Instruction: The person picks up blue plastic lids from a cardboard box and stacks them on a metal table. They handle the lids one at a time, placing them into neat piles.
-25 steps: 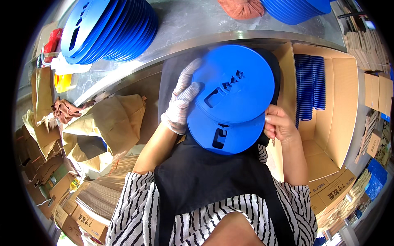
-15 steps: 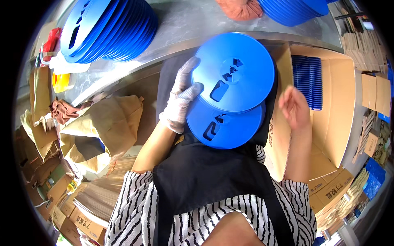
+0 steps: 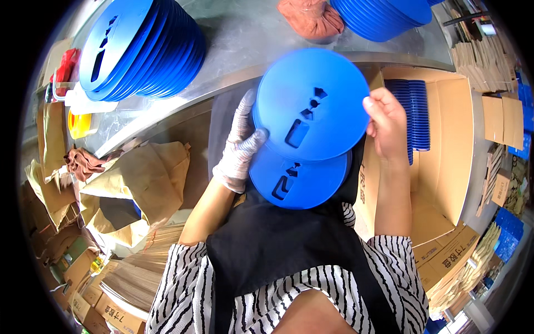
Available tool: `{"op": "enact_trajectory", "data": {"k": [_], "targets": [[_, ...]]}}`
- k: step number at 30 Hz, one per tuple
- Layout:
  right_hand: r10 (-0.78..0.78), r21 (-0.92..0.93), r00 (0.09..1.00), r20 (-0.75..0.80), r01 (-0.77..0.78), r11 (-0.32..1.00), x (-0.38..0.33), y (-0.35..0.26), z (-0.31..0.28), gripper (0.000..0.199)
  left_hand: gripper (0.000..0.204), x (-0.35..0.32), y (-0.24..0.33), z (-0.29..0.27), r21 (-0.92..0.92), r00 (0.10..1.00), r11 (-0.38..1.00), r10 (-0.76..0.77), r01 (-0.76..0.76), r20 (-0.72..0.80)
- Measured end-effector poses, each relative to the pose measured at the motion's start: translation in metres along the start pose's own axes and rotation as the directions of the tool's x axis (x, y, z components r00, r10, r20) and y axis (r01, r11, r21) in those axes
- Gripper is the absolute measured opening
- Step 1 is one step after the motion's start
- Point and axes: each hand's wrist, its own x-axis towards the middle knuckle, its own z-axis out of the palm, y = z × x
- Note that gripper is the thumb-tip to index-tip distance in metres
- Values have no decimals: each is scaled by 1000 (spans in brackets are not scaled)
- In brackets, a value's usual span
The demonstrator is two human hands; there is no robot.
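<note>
"Where was the upper blue disc (image 3: 339, 122)?"

"In front of the person, beyond the bib of the black apron (image 3: 278, 245). It covered the far part of the lower blue disc (image 3: 317, 181), which showed below it, nearer the body."

"Which way did it point?"

"Its flat face was turned up toward the head. Being round, it had no long axis of its own, but its row of cut-outs gave a line: from the small holes at upper right down to the rounded rectangular slot at lower left. The lower disc's cut-outs slanted in much the same direction."

"And the fingers?"

"The left hand (image 3: 236, 156), gloved, had its thumb over the left rim, with the other fingers stretched up along that edge, apart from the thumb; how far they went underneath, I couldn't tell. The bare right hand (image 3: 388, 119) pinched the right rim, thumb on top and fingers curled together."

"What stood around?"

"To the right, an open carton (image 3: 445, 150) held upright discs (image 3: 421, 117), packed face to face. On the metal table (image 3: 239, 33), a tilted blue stack (image 3: 167, 50) stood at far left, its top face leaning left, and another stack (image 3: 384, 19) at far right, beside an orange-brown cloth bundle (image 3: 311, 18)."
</note>
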Motion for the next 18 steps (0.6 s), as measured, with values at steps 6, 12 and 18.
{"op": "enact_trajectory", "data": {"k": [6, 12, 18], "targets": [[74, 170, 997, 11, -75, 983, 26, -22, 28, 14, 83, -1, 4, -2, 13, 995, 995, -103, 103, -6], [83, 29, 956, 281, -95, 995, 76, -14, 70, 19, 64, -9, 5, -2, -6, 970, 973, -231, 231, -73], [35, -382, 990, 137, 20, 924, 101, -24, 79, 25, 78, -2, 10, 5, -43, 989, 989, -136, 138, 57]]}}
